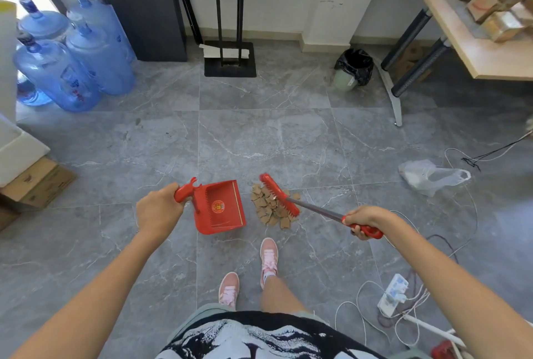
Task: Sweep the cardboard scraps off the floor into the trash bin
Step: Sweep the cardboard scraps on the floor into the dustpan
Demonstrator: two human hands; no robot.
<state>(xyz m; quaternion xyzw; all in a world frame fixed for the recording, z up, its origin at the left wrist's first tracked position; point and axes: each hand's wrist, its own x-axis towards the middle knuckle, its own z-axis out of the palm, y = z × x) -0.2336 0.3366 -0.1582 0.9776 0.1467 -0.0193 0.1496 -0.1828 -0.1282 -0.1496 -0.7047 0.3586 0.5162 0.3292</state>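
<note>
The grey tiled floor point(259, 133) carries all the task items. The trash bin point(353, 70), lined with a black bag, sits toward the far edge of the floor beside a desk leg, well apart from the work area; the load will likely have to be carried there.

The red dustpan point(222, 208) is held near the middle of the floor, just beside the left of the pile, with its open lip turned toward it to receive the scraps. Whether the lip touches the floor cannot be determined. The red brush point(281, 195) lies with its head across the pile's right side, bristles down, placed so that a leftward stroke would drive material into the pan.

The left hand point(157, 208) is closed firmly around the dustpan handle. The right hand point(362, 221) is wrapped around the red grip at the end of the brush shaft.

The cardboard scraps point(265, 208) are small, flat, brown, roughly square pieces, overlapping in one compact heap between pan and brush. A few strays lie just right of the brush head.
</note>
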